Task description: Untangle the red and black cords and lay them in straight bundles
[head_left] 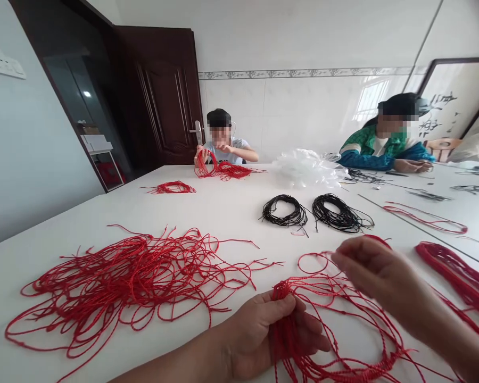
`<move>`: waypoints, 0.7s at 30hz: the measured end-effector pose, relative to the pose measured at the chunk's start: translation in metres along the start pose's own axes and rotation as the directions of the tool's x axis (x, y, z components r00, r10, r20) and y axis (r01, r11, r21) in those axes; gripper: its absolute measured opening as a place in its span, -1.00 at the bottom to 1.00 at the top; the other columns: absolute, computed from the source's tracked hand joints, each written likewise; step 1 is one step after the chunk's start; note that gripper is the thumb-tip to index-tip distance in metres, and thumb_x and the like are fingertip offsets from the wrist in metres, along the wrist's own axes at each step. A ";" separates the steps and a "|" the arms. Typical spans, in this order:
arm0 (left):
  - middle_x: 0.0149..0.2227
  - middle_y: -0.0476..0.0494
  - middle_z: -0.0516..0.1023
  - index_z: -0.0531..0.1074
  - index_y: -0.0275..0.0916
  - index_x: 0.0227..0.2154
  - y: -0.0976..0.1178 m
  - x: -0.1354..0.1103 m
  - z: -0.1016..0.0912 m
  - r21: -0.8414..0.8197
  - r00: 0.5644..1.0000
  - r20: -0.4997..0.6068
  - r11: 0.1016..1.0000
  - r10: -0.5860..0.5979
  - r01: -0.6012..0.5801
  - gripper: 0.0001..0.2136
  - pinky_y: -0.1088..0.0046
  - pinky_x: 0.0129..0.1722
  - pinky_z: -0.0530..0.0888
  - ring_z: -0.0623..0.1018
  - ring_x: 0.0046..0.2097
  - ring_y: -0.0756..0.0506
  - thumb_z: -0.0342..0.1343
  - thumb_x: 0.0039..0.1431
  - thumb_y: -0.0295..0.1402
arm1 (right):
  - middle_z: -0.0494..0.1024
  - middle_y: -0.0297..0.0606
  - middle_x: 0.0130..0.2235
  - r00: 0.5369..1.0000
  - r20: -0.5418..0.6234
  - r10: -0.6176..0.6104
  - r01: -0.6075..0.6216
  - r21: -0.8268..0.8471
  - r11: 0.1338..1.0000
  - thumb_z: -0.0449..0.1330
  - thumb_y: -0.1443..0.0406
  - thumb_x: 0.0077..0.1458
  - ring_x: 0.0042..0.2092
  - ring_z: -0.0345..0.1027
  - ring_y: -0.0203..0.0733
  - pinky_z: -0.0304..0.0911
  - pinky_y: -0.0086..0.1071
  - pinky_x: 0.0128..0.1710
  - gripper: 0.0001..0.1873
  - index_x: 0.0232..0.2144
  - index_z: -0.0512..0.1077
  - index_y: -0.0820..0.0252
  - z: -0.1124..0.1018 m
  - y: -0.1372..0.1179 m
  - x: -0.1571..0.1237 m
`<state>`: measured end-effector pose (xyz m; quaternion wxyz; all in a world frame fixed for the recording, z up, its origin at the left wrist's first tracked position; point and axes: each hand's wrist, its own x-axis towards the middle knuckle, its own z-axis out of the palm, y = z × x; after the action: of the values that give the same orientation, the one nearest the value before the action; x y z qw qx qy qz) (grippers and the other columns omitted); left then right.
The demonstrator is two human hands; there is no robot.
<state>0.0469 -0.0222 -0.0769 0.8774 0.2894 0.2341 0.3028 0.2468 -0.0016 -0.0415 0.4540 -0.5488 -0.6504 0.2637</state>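
Observation:
My left hand (263, 332) lies palm up near the front edge of the white table (223, 213), its fingers closed around a bundle of red cords (291, 324). The cords fan out to the right in loose loops. My right hand (369, 268) hovers above those loops, fingers pinched together on a red cord that shows just behind the knuckles. A big loose tangle of red cords (131, 279) lies to the left of my left hand.
Two coils of black cord (284, 211) (340, 214) lie mid-table, more red cords (459, 274) at the right, clear plastic bags (307, 167) further back. A person (223, 143) at the far end handles red cords; another person (387, 141) sits at the right.

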 end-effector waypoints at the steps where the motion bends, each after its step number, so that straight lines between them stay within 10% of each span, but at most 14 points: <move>1: -0.36 -0.16 0.46 0.39 -0.36 -0.40 0.000 0.000 0.000 0.005 1.000 -0.021 1.000 -0.006 0.007 -0.77 0.35 -0.17 0.31 0.50 -0.25 -0.13 -0.03 0.07 -0.27 | 0.25 -0.39 -0.60 0.997 0.083 0.008 -0.009 0.006 1.000 0.11 0.11 -0.06 -0.60 0.10 -0.33 0.08 -0.44 -0.67 -0.80 -0.48 0.27 0.11 0.010 -0.003 -0.008; 8: -0.38 -0.16 0.45 0.38 -0.34 -0.29 0.000 0.002 0.004 -0.006 0.997 -0.073 1.000 0.020 -0.020 -0.79 0.47 -0.31 0.34 0.45 -0.42 0.05 0.02 0.04 -0.33 | 0.44 -0.31 -0.46 0.884 0.460 -0.078 0.153 -0.128 0.980 0.00 0.21 0.05 -0.42 0.30 -0.23 0.25 -0.37 -0.42 -0.85 -0.45 0.34 0.08 0.034 -0.028 -0.038; 21: -0.58 -0.02 0.39 0.33 -0.32 -0.44 -0.010 0.006 -0.006 0.025 1.000 -0.007 0.999 -0.021 0.022 -0.86 0.40 -0.39 0.35 0.47 -0.54 -0.02 0.08 -0.04 -0.34 | 0.45 -0.31 -0.50 0.918 0.377 -0.127 0.223 -0.224 0.949 0.00 0.14 0.04 -0.44 0.29 -0.26 0.22 -0.45 -0.47 -0.73 -0.45 0.38 0.18 0.045 -0.019 0.003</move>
<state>0.0515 -0.0219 -0.0892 0.8761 0.2967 0.2440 0.2915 0.1981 0.0035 -0.0449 0.2731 -0.4860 -0.7981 0.2285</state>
